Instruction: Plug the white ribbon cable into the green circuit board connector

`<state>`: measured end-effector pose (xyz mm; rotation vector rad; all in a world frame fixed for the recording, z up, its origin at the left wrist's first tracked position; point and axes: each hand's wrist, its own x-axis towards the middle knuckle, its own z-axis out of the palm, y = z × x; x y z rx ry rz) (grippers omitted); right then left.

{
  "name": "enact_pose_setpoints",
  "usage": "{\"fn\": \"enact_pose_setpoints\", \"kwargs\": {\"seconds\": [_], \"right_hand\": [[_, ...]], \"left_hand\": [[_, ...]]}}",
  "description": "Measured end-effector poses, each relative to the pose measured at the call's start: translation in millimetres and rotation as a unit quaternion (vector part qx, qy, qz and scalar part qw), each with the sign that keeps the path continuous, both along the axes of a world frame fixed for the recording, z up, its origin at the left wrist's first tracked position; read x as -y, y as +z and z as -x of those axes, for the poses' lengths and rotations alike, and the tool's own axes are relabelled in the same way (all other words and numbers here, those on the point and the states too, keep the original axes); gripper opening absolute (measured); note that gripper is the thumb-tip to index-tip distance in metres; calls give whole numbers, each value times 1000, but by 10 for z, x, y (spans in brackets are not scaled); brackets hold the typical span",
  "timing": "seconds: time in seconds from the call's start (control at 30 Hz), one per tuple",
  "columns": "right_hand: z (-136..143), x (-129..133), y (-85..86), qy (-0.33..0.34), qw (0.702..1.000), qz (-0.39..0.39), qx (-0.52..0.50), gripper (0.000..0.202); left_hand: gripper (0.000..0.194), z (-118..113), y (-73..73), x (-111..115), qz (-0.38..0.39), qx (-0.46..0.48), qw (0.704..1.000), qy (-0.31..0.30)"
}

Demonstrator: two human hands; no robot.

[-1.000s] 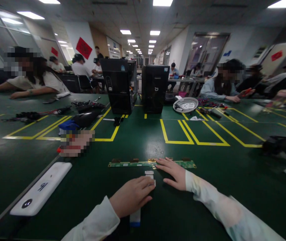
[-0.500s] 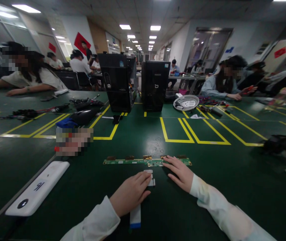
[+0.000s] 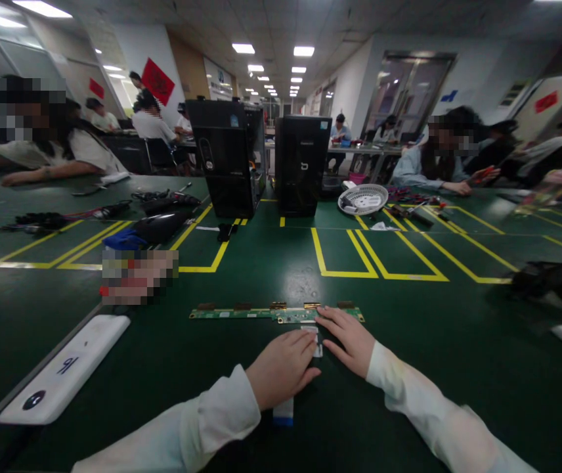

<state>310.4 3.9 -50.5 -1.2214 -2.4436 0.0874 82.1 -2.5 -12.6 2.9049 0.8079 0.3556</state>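
A long, narrow green circuit board (image 3: 241, 315) lies crosswise on the dark green table in front of me, with several brown-gold tabs along its far edge. My left hand (image 3: 285, 368) is closed over a white flat ribbon cable (image 3: 283, 408). The cable's blue-tipped end sticks out below the palm, and its other end shows past the fingertips, just short of the board. My right hand (image 3: 347, 338) has its fingers apart, with the fingertips at the right part of the board; its thumb points toward the cable's far end.
Two black computer towers (image 3: 224, 157) stand at the back. A white basket (image 3: 362, 198) and cables lie right of them. White devices (image 3: 64, 371) flank the work area, and yellow tape (image 3: 350, 274) marks the table. People sit on both sides.
My left hand has moved right and slightly forward with the ribbon cable, closer to my right hand. The circuit board has shifted a little to the left.
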Motion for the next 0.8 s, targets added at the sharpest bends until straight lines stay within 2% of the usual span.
{"fn": "enact_pose_setpoints", "kwargs": {"seconds": [0.17,0.4,0.6,0.8], "right_hand": [[-41,-16,2,5,1000,9,2,43],[-63,-30,22,15,1000,7,0,44],[-80,-18,21,18,1000,2,1,47],[-76,-11,30,15,1000,5,6,46]], "left_hand": [[32,-116,33,53,14,3,998,56],[44,-42,8,146,36,19,997,67],[53,-42,-87,153,32,18,996,75],[54,-24,-116,133,26,16,997,66]]}}
